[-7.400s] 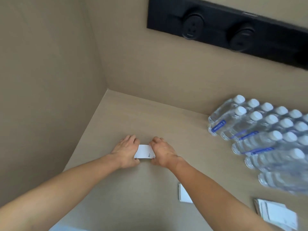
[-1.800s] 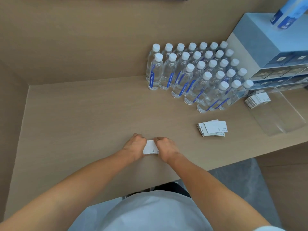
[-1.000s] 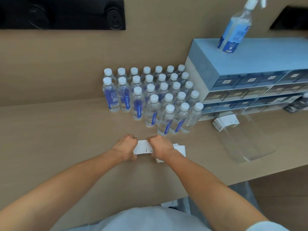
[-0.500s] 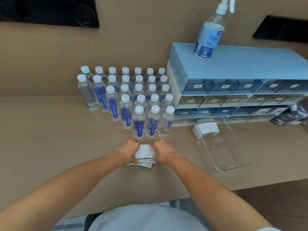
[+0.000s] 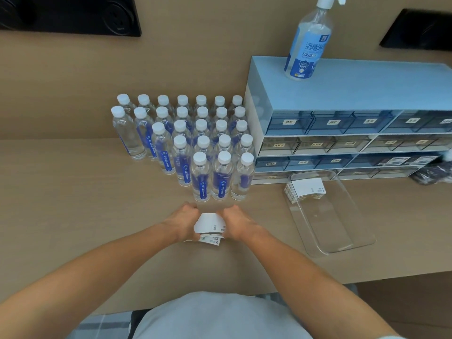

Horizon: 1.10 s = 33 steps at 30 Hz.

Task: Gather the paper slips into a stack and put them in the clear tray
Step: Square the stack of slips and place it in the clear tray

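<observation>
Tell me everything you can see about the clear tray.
The clear tray is a shallow, see-through rectangle with rounded corners, plastic by its look. It lies flat on the wooden counter, right of the hands, its far end close to the drawer unit. A stack of white paper slips sits at its far end; the rest holds nothing. Neither hand touches it.

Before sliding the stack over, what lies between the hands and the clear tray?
Head view: only bare table between hands and clear tray.
</observation>
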Available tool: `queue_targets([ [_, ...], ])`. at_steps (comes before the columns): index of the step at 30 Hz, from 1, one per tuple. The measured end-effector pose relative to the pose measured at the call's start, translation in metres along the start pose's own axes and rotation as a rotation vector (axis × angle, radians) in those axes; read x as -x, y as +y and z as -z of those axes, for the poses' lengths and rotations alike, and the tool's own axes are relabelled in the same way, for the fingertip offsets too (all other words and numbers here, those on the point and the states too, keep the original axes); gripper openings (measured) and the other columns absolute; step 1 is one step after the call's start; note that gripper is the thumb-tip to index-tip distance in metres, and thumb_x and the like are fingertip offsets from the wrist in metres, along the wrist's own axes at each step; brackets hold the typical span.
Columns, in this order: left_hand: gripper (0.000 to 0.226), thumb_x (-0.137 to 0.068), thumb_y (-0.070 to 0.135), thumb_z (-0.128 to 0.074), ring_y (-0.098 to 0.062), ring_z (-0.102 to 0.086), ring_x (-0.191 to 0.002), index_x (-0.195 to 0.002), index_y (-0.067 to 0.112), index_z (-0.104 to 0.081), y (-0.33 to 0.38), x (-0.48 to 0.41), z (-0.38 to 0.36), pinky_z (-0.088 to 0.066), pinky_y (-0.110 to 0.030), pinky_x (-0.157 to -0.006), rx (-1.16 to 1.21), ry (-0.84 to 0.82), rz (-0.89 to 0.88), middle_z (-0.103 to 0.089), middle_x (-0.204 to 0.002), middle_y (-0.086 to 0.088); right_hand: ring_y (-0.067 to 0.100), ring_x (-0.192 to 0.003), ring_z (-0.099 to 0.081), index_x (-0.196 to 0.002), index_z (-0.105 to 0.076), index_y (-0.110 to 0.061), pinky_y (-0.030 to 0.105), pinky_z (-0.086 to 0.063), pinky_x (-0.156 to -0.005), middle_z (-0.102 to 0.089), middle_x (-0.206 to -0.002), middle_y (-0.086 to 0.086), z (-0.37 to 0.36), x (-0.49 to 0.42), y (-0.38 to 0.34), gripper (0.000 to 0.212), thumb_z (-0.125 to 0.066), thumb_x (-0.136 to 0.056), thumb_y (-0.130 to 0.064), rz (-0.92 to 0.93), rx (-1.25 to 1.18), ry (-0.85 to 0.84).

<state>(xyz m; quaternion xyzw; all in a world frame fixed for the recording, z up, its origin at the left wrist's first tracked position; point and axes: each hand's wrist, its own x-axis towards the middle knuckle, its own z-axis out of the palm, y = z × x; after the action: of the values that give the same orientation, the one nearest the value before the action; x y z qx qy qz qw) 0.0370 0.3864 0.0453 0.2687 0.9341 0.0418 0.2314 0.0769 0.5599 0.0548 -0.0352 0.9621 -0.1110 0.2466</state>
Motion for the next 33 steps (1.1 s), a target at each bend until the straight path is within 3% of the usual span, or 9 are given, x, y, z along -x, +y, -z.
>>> queue_targets([
  [4,0.054,-0.076,0.038,-0.074,-0.025,-0.045,-0.123,-0.119,0.007,-0.061,-0.003,-0.002,0.000,-0.045,-0.031,-0.100,0.009,-0.012,0.012,-0.053,-0.125,-0.007,0.032,-0.103,-0.063,-0.114,-0.063,-0.014,0.037,-0.054,-0.086,-0.065,-0.115,0.013,0.000,-0.005,-0.001,0.042,-0.078,-0.075,-0.020,-0.005,-0.001,-0.031],
  [8,0.066,-0.068,0.045,-0.081,-0.023,-0.053,-0.114,-0.119,0.012,-0.059,-0.006,-0.002,0.006,-0.048,-0.031,-0.093,0.059,-0.020,0.008,-0.053,-0.118,-0.004,0.028,-0.114,-0.057,-0.125,-0.058,-0.016,0.038,-0.051,-0.092,-0.061,-0.124,0.010,0.005,-0.009,0.005,0.071,-0.088,-0.063,-0.034,-0.010,-0.023,-0.051],
  [12,0.069,-0.069,0.066,-0.073,-0.024,-0.058,-0.109,-0.115,0.016,-0.059,-0.022,0.003,0.014,-0.049,-0.035,-0.092,0.148,-0.041,0.050,-0.057,-0.112,-0.002,0.025,-0.126,-0.051,-0.138,-0.049,-0.015,0.032,-0.042,-0.099,-0.055,-0.139,0.006,0.013,-0.005,0.018,0.086,-0.084,-0.066,-0.046,-0.059,-0.319,-0.017],
  [16,0.053,-0.086,0.065,-0.055,-0.030,-0.060,-0.077,-0.083,0.013,-0.060,-0.037,0.006,0.015,-0.051,-0.037,-0.077,0.625,0.083,0.477,-0.059,-0.080,-0.008,0.023,-0.101,-0.061,-0.105,-0.066,-0.015,0.026,-0.045,-0.077,-0.066,-0.108,0.002,0.009,-0.004,0.029,0.041,-0.065,-0.085,-0.051,-0.312,-0.743,0.091],
  [18,0.057,-0.092,0.059,-0.050,-0.032,-0.064,-0.075,-0.099,0.003,-0.058,-0.037,0.005,0.012,-0.054,-0.041,-0.082,1.030,0.008,0.716,-0.063,-0.083,-0.016,0.017,-0.080,-0.057,-0.091,-0.063,-0.020,0.024,-0.047,-0.071,-0.059,-0.085,-0.003,0.006,-0.004,0.025,0.030,-0.061,-0.088,-0.050,-0.454,-1.038,0.098],
  [20,0.067,-0.096,0.057,-0.044,-0.037,-0.067,-0.083,-0.120,-0.005,-0.051,-0.034,0.007,0.009,-0.054,-0.046,-0.085,1.317,-0.161,0.813,-0.064,-0.093,-0.024,0.019,-0.085,-0.054,-0.108,-0.060,-0.018,0.033,-0.051,-0.087,-0.058,-0.089,0.000,0.002,-0.007,0.018,0.035,-0.057,-0.091,-0.048,-0.561,-1.222,0.064],
  [24,0.065,-0.099,0.054,-0.037,-0.034,-0.065,-0.075,-0.132,-0.002,-0.043,-0.020,0.006,0.007,-0.047,-0.044,-0.081,1.421,-0.187,0.840,-0.063,-0.087,-0.023,0.029,-0.102,-0.058,-0.117,-0.060,-0.006,0.031,-0.043,-0.084,-0.064,-0.118,0.010,-0.005,-0.010,-0.005,0.040,-0.049,-0.096,-0.038,-0.573,-0.960,0.098],
  [27,0.053,-0.102,0.047,-0.036,-0.027,-0.064,-0.055,-0.126,0.001,-0.045,-0.009,0.008,0.009,-0.050,-0.035,-0.063,1.461,-0.178,0.827,-0.063,-0.078,-0.018,0.033,-0.109,-0.060,-0.110,-0.062,-0.002,0.027,-0.043,-0.080,-0.065,-0.121,0.017,-0.011,-0.007,-0.025,0.033,-0.044,-0.097,-0.027,-0.512,-0.794,0.058],
  [33,0.024,-0.102,0.031,-0.038,-0.029,-0.067,-0.066,-0.114,0.011,-0.045,-0.003,0.010,0.004,-0.055,-0.038,-0.060,1.507,-0.107,0.806,-0.066,-0.081,-0.017,0.031,-0.097,-0.062,-0.089,-0.061,-0.006,0.026,-0.043,-0.073,-0.067,-0.114,0.016,-0.013,-0.008,-0.033,0.024,-0.047,-0.093,-0.025,-0.511,-0.809,0.061],
])
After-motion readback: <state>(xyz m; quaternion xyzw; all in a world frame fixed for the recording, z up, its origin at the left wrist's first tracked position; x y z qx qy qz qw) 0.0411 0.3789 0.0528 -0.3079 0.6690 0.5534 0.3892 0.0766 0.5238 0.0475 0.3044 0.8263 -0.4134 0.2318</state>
